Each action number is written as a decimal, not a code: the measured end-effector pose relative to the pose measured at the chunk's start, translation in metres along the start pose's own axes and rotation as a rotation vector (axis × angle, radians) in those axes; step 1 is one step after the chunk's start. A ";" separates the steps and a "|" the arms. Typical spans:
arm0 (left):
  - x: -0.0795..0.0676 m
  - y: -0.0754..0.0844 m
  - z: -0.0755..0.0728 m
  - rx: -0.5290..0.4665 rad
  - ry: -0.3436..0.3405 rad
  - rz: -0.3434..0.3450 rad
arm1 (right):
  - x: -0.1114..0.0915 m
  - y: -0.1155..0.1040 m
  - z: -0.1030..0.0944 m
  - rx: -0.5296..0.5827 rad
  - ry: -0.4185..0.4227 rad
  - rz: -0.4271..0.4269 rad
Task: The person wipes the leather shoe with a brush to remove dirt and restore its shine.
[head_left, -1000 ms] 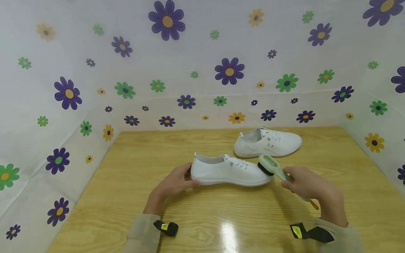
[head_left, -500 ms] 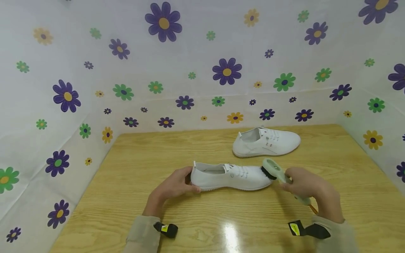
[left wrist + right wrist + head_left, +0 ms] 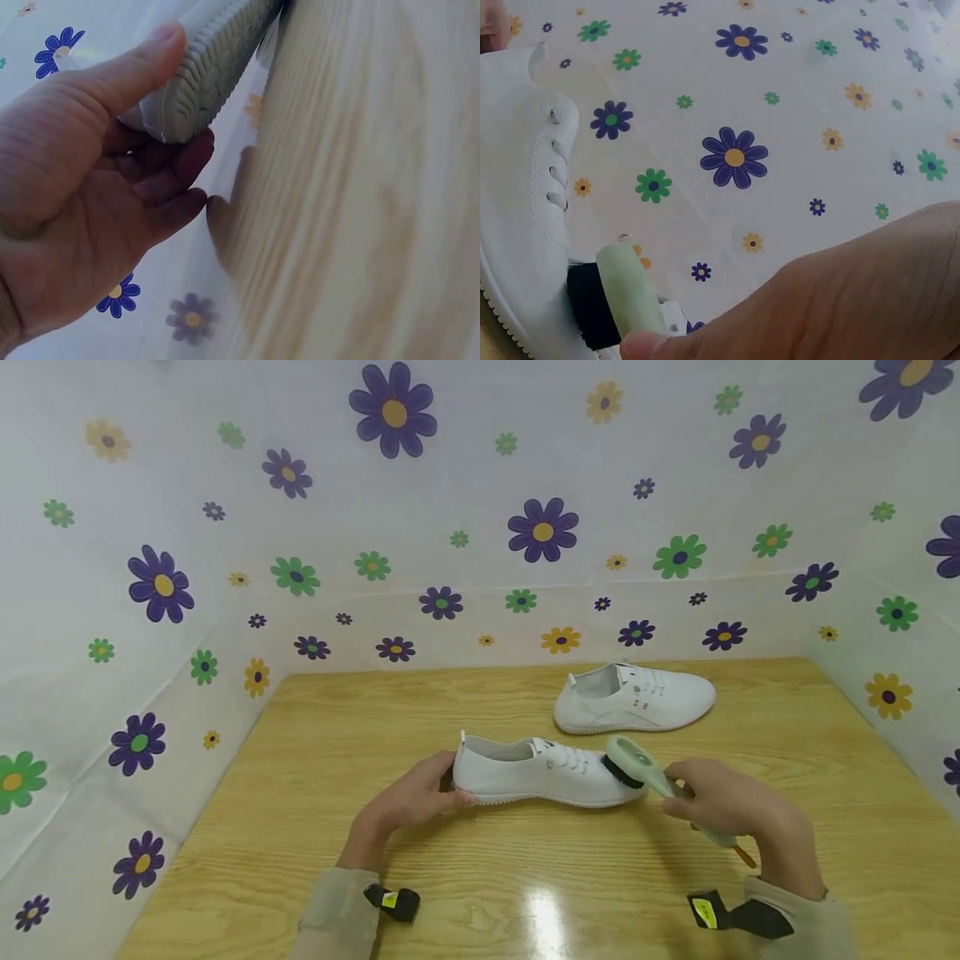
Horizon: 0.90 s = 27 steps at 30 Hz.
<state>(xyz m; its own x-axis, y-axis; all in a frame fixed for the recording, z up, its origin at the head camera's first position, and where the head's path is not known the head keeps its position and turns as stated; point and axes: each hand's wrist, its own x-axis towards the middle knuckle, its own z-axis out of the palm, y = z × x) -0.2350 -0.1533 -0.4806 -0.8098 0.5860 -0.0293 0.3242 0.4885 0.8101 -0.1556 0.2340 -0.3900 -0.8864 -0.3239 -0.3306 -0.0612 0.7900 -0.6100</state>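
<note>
A white lace-up shoe [image 3: 510, 777] lies lengthwise with its toe to the right. My left hand [image 3: 412, 795] grips its heel, thumb along the side of the sole and fingers behind. In the left wrist view the heel's ridged sole [image 3: 202, 75] shows, tipped away from the wood. My right hand [image 3: 727, 797] holds a pale green brush [image 3: 636, 758] by its handle. The brush's dark bristles [image 3: 592, 304] press on the upper near the toe. An orange cord [image 3: 745, 857] hangs from the handle's end.
A second white shoe [image 3: 637, 700] stands behind on the wooden table [image 3: 360, 718], toe also to the right. Flower-patterned white sheeting [image 3: 465, 485] encloses the back and both sides of the table.
The brush has slid over the toe, first slightly right, then back left towards the laces. The gripped shoe dipped a little and rose again. The shoe behind stays put.
</note>
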 end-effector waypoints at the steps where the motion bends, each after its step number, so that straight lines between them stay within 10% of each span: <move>1: 0.001 0.000 0.001 0.000 0.001 0.008 | -0.001 0.001 -0.001 -0.020 0.010 0.006; 27: 0.004 0.005 0.003 -0.009 -0.040 0.021 | 0.009 -0.001 0.010 -0.086 0.054 0.074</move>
<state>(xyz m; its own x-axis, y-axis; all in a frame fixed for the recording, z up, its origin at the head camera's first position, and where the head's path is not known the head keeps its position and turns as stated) -0.2351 -0.1459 -0.4784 -0.7825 0.6217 -0.0354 0.3366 0.4701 0.8159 -0.1588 0.2255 -0.3990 -0.9132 -0.2365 -0.3320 -0.0318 0.8534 -0.5203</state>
